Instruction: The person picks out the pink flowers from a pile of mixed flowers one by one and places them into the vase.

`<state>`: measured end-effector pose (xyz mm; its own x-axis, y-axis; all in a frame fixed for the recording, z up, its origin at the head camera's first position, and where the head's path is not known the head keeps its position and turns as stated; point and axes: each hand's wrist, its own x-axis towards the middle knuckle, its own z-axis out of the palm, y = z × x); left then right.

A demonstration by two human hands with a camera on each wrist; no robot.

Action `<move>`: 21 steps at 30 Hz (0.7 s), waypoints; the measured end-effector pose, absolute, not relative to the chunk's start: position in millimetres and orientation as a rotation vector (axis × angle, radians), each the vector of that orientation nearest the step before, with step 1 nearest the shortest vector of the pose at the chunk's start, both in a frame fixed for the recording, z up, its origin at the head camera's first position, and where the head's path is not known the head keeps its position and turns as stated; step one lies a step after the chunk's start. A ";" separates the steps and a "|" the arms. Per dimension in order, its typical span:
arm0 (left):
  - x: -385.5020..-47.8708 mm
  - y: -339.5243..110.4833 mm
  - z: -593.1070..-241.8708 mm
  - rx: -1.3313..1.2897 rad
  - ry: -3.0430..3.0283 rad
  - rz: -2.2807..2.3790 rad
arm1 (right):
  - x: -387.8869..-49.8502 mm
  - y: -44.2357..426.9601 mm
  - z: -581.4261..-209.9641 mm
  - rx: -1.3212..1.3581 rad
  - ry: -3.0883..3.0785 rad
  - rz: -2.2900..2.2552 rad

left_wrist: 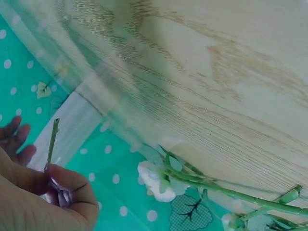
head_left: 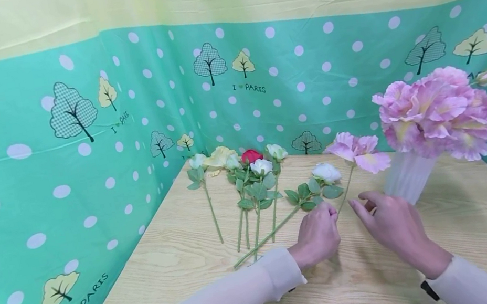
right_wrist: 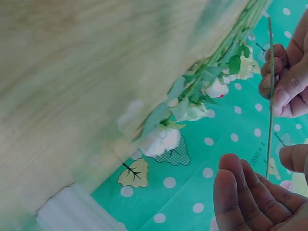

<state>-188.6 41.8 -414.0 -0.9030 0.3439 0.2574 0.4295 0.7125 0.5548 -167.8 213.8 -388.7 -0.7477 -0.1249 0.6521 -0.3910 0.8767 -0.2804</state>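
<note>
My left hand (head_left: 315,236) pinches the thin green stem of a single pink artificial flower (head_left: 359,150). Its bloom leans upright above the table. In the left wrist view a short cut end of the stem (left_wrist: 53,140) sticks out past the thumb. My right hand (head_left: 395,226) is just right of that stem, fingers apart and holding nothing. In the right wrist view the right hand's fingers (right_wrist: 231,192) lie extended near the stem. Behind the right hand stands a whitish ribbed vase (head_left: 409,176), filled with a full bunch of pink flowers (head_left: 440,115).
A white rose (head_left: 326,173) lies slantwise by my left hand, its stem running toward the front left. Several more stemmed flowers lie left of it, among them a red rose (head_left: 251,156) and a yellow flower (head_left: 221,156). A green dotted cloth (head_left: 273,99) hangs behind the wooden table (head_left: 167,275).
</note>
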 end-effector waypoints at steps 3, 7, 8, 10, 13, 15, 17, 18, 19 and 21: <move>-187.5 41.9 -413.5 -0.649 -2.751 -0.947 | -171.2 208.8 -383.5 0.354 -2.385 0.578; -187.9 41.4 -414.7 -0.678 -2.705 -0.944 | -176.7 203.4 -379.0 0.304 -2.383 0.653; -188.2 41.2 -415.4 -0.688 -2.691 -0.943 | -178.3 202.4 -378.1 0.296 -2.380 0.673; -188.6 40.6 -416.6 -0.710 -2.658 -0.938 | -180.9 200.8 -376.1 0.278 -2.372 0.713; -189.3 39.9 -418.0 -0.736 -2.622 -0.923 | -183.6 198.9 -374.0 0.258 -2.351 0.772; -189.7 39.3 -418.4 -0.740 -2.623 -0.907 | -184.3 197.8 -373.2 0.244 -2.338 0.806; -190.2 38.9 -418.3 -0.740 -2.635 -0.894 | -184.3 196.6 -372.5 0.230 -2.332 0.840; -190.4 38.6 -418.1 -0.738 -2.643 -0.891 | -184.2 196.0 -372.2 0.223 -2.330 0.859; -190.7 38.5 -418.1 -0.738 -2.648 -0.893 | -184.1 195.4 -371.9 0.217 -2.328 0.873; -191.2 38.2 -417.9 -0.738 -2.653 -0.898 | -183.6 194.0 -371.2 0.203 -2.327 0.904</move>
